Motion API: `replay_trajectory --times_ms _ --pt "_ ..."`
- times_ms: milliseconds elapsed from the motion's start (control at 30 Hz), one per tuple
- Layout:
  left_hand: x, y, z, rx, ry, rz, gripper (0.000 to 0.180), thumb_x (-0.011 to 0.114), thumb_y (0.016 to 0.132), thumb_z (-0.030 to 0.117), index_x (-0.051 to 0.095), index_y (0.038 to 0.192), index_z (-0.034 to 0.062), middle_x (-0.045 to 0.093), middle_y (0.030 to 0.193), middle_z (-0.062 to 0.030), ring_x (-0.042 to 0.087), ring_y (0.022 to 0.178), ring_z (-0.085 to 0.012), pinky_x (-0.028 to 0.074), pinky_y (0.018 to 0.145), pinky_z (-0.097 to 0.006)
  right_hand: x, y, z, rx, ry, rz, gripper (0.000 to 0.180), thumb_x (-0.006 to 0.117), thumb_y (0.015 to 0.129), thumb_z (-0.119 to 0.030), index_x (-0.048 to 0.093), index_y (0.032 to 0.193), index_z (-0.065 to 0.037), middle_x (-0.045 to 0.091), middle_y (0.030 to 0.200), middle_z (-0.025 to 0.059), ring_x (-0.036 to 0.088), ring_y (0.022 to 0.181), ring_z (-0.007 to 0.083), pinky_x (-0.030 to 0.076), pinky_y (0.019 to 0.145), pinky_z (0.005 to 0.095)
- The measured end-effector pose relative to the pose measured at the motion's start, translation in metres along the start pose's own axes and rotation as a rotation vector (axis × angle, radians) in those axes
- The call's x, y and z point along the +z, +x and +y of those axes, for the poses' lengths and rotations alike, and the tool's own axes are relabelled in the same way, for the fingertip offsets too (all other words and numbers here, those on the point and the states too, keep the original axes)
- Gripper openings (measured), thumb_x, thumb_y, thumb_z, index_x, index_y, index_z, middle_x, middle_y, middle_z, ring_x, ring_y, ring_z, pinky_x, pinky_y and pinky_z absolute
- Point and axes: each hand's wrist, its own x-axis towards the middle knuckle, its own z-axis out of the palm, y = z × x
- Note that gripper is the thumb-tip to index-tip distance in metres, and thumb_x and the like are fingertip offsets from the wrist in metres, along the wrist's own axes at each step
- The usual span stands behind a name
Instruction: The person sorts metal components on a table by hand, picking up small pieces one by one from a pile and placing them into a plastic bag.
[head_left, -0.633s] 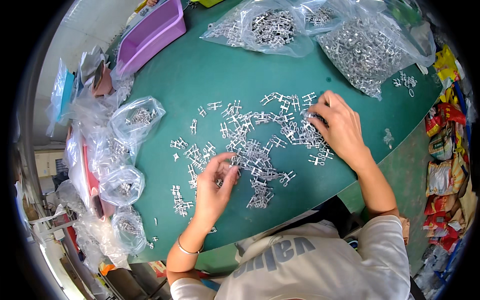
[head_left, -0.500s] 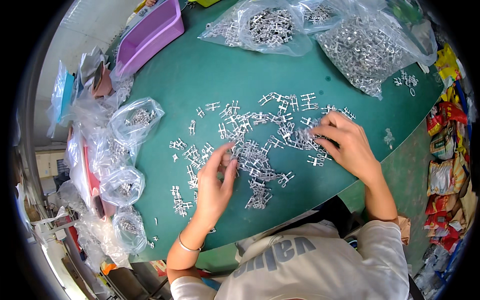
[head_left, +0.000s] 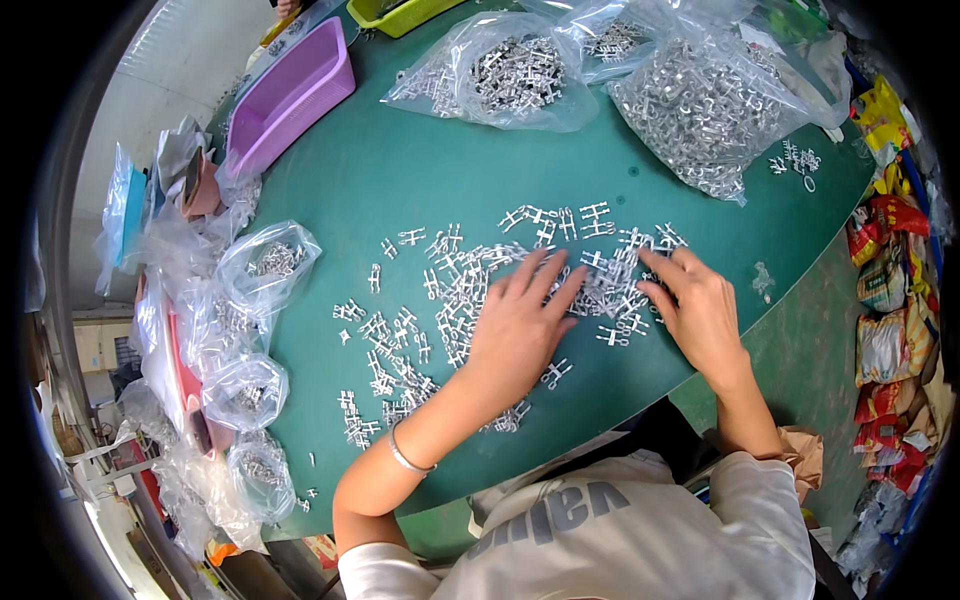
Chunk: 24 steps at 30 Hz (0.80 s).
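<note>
Your left hand (head_left: 520,325), grip spread over metal clips (head_left: 608,288), your right hand (head_left: 703,308), grip parted beside them, worktop (head_left: 400,175) beneath

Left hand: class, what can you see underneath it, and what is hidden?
Around the left hand, silvery metal pieces lie on the green table; whatever is directly beneath its palm is covered.
</note>
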Motion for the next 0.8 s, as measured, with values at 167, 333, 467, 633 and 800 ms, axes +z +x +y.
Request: replay_trajectory --times_ms 167,333,467,633,800 --pt "-0.007 -0.021 -0.012 -0.127 0.089 0.07 0.032 0.063 0.076 0.005 0.057 0.107 0.0031 0.048 0.122 -0.0138 0.045 0.114 -0.0322 0.036 0.092 -0.043 -0.005 -0.004 0.017 0.017 0.278 0.026 0.011 0.071 0.072 -0.01 0.067 0.08 -0.004 0.053 0.067 0.0086 0.053 0.054 0.0221 0.042 0.05 0.0335" --pt "-0.01 -0.013 -0.002 -0.132 -0.045 0.109 0.045 0.061 0.074 -0.001 0.051 0.117 0.0031 0.045 0.124 -0.0158 0.043 0.114 -0.0343 0.034 0.095 -0.043 0.0 0.01 -0.001 -0.135 0.127 0.011 0.023 0.07 0.072 -0.014 0.065 0.094 -0.007 0.055 0.071 0.0087 0.056 0.061 0.025 0.044 0.053 0.0361" --pt "-0.005 0.001 0.005 0.004 -0.03 -0.011 0.049 0.064 0.076 0.008 0.049 0.122 0.0045 0.04 0.132 -0.0134 0.039 0.121 -0.0351 0.03 0.1 -0.049 0.004 0.017 -0.012 -0.188 -0.003 -0.061 0.023 0.068 0.073 -0.013 0.063 0.094 -0.006 0.055 0.075 0.0083 0.058 0.072 0.0268 0.047 0.058 0.0374" --pt "0.001 -0.007 0.003 0.02 -0.006 -0.055 0.041 0.065 0.076 0.011 0.052 0.115 0.0044 0.041 0.131 -0.0114 0.039 0.122 -0.0327 0.026 0.102 -0.054 0.001 0.021 -0.003 -0.253 -0.012 -0.137 0.021 0.068 0.072 -0.011 0.062 0.091 -0.005 0.055 0.078 0.0087 0.058 0.072 0.0269 0.047 0.057 0.0382" --pt "-0.001 -0.018 0.002 -0.059 -0.047 -0.02 0.035 0.063 0.074 0.005 0.053 0.108 0.0042 0.046 0.12 -0.0127 0.04 0.119 -0.0329 0.025 0.102 -0.054 -0.004 0.027 0.0 -0.242 0.104 -0.135 0.016 0.066 0.074 -0.009 0.06 0.088 -0.003 0.054 0.077 0.0096 0.056 0.066 0.0267 0.044 0.056 0.038"
